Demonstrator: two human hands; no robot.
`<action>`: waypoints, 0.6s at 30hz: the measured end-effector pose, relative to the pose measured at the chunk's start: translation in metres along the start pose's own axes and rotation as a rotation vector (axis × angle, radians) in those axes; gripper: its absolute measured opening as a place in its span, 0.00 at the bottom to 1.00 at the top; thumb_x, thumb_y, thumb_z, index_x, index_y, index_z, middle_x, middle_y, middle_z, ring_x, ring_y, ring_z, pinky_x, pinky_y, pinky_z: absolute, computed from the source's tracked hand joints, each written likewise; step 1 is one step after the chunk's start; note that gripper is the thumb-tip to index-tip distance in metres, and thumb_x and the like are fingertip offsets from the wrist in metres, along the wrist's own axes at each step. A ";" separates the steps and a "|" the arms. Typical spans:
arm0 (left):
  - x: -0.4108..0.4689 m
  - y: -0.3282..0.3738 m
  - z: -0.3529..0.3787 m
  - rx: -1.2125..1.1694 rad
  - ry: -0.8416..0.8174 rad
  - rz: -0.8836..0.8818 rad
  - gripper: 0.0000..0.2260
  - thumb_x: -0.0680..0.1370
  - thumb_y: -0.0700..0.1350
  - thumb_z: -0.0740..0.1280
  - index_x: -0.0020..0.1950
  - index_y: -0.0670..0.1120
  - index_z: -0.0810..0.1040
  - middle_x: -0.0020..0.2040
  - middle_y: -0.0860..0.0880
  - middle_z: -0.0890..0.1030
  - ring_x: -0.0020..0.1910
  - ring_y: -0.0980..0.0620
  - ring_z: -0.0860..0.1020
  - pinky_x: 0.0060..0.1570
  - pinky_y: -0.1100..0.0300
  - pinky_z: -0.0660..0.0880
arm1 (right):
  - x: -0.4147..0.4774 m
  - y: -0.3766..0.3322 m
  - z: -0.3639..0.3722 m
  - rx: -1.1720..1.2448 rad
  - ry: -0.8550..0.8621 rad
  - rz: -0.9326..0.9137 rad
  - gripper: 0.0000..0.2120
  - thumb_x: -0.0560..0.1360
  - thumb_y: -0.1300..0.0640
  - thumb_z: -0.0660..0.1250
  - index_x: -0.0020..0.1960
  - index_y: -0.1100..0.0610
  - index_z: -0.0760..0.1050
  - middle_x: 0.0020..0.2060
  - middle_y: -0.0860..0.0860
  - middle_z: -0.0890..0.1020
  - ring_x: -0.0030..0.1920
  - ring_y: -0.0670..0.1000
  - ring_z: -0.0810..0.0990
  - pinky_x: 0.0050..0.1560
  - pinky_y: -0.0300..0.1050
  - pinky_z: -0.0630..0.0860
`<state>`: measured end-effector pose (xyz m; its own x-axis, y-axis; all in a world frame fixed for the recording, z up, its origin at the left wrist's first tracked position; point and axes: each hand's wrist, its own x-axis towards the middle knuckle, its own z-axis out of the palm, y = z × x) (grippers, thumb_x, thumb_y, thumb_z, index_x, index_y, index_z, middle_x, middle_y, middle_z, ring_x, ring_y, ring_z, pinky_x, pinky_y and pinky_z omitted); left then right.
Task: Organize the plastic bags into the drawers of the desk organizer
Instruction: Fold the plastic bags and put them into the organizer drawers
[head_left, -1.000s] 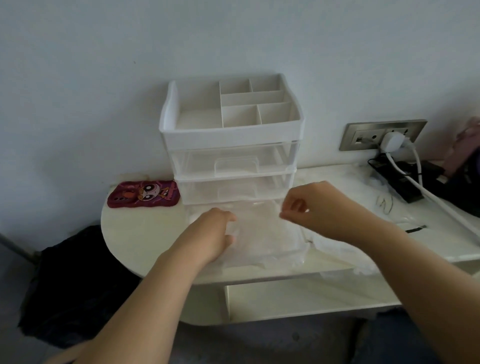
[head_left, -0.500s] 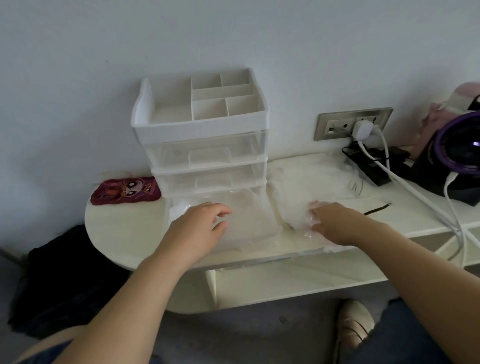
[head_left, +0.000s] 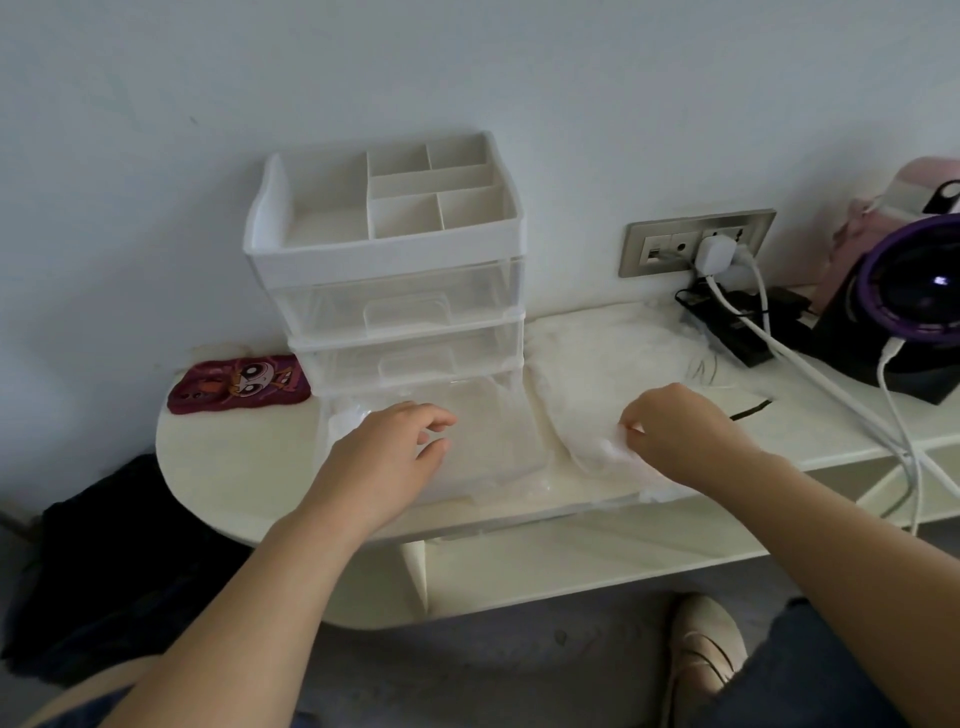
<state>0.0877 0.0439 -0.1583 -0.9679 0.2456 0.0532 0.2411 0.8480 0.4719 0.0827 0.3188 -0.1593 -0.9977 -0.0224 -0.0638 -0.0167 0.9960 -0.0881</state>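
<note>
A loading step is in hand: the right hand pinches the near edge of a clear crinkled plastic bag lying just right of the white three-drawer plastic desk organizer. Next, the bag must be lifted left into the pulled-out clear bottom drawer. There the left hand rests, fingers loosely spread, gripping nothing.

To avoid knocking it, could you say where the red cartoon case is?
Head view, left: the red cartoon case lies on the desk by the wall, just left of the desk organizer.
</note>
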 end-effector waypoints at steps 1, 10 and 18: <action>0.000 0.001 -0.001 0.009 0.000 0.000 0.12 0.79 0.48 0.62 0.62 0.58 0.75 0.59 0.63 0.75 0.55 0.64 0.74 0.56 0.59 0.72 | -0.003 0.000 -0.004 0.014 0.020 -0.007 0.11 0.76 0.59 0.60 0.46 0.57 0.81 0.43 0.53 0.83 0.45 0.55 0.80 0.43 0.46 0.78; -0.018 0.051 -0.011 -0.785 -0.349 0.029 0.21 0.68 0.71 0.63 0.55 0.62 0.76 0.53 0.62 0.81 0.54 0.64 0.79 0.55 0.62 0.76 | -0.037 -0.052 -0.026 0.823 0.040 -0.016 0.08 0.75 0.54 0.64 0.39 0.54 0.76 0.34 0.50 0.82 0.34 0.45 0.82 0.29 0.32 0.71; -0.018 0.034 -0.024 -1.021 -0.194 -0.175 0.14 0.78 0.51 0.65 0.54 0.42 0.80 0.45 0.47 0.83 0.50 0.47 0.81 0.59 0.49 0.75 | -0.040 -0.105 -0.021 1.044 -0.078 -0.341 0.10 0.79 0.57 0.60 0.46 0.55 0.80 0.40 0.48 0.83 0.42 0.44 0.81 0.47 0.39 0.76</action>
<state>0.1113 0.0575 -0.1221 -0.9337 0.3057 -0.1865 -0.1621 0.1035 0.9813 0.1233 0.2171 -0.1271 -0.9438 -0.3241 0.0645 -0.1903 0.3735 -0.9079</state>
